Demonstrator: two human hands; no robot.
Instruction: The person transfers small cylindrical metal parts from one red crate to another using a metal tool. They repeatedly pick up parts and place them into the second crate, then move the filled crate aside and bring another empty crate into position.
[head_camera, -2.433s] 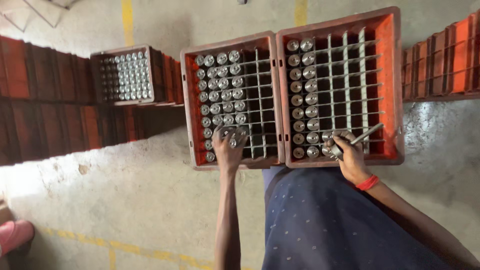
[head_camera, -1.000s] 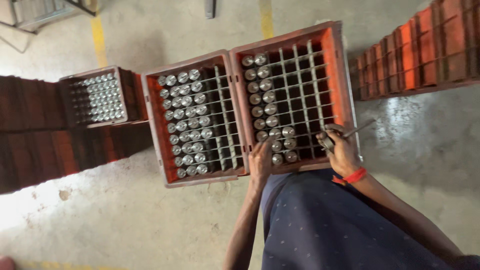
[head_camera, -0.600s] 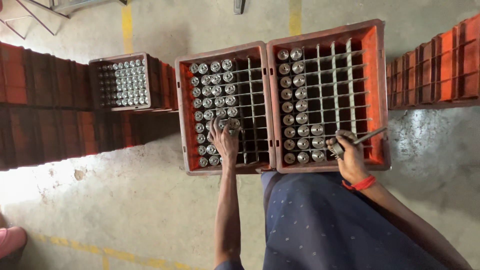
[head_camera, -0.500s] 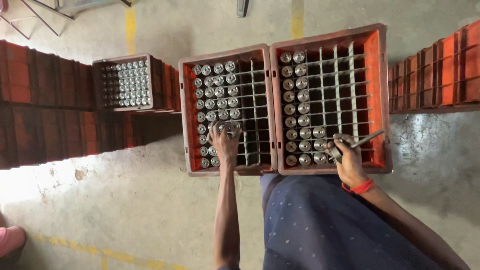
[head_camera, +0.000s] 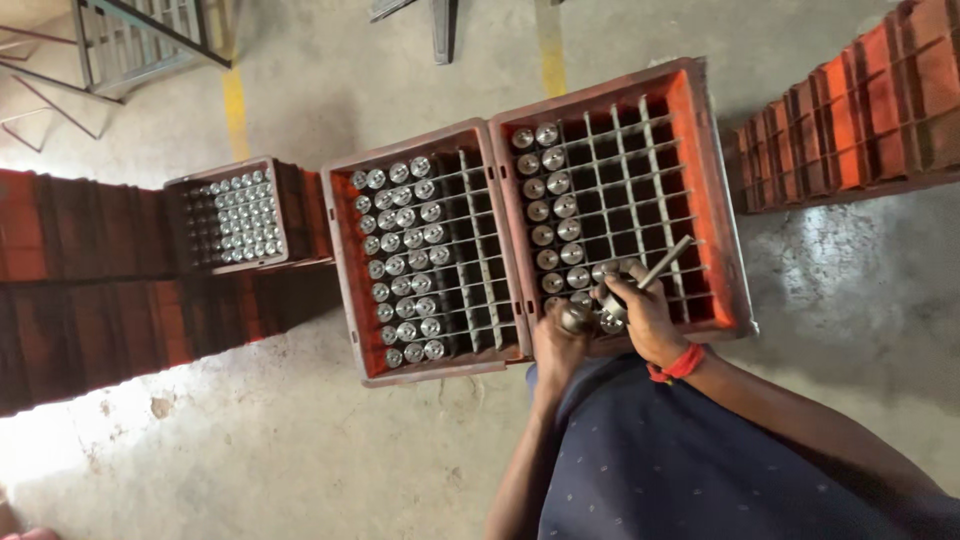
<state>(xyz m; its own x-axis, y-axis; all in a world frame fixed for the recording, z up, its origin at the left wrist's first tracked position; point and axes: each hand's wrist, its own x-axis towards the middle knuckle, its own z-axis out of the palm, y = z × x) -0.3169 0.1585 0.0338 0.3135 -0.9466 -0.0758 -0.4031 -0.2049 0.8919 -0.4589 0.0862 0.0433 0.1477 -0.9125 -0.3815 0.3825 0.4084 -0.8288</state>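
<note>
Nearest the camera, the person's dark blue dotted garment (head_camera: 690, 450) fills the lower frame at 5 o'clock. Just above it, the left hand (head_camera: 556, 345) closes its fingers around a short metal cylinder (head_camera: 577, 318) at the near rim of the right crate (head_camera: 712, 200). Touching it at 3 o'clock, the right hand (head_camera: 640, 315), with a red band (head_camera: 678, 365) on the wrist, grips a thin metal rod (head_camera: 664, 264) that slants toward 1 o'clock over the crate's grid. In that orange crate, shiny cylinders fill the 2 leftmost columns of cells and part of the near rows; the other cells stand bare. Beside it at 9 o'clock, touching wall to wall, the left crate (head_camera: 345, 270) holds cylinders in about 4 columns. Farther toward 9 o'clock, a smaller full crate (head_camera: 290, 205) sits on a stack of crates (head_camera: 90, 260). At 2 o'clock, another stack of orange crates (head_camera: 860, 110) stands. Farthest off, at 11 o'clock, a metal frame (head_camera: 140, 45) lies on the concrete floor (head_camera: 300, 460).
</note>
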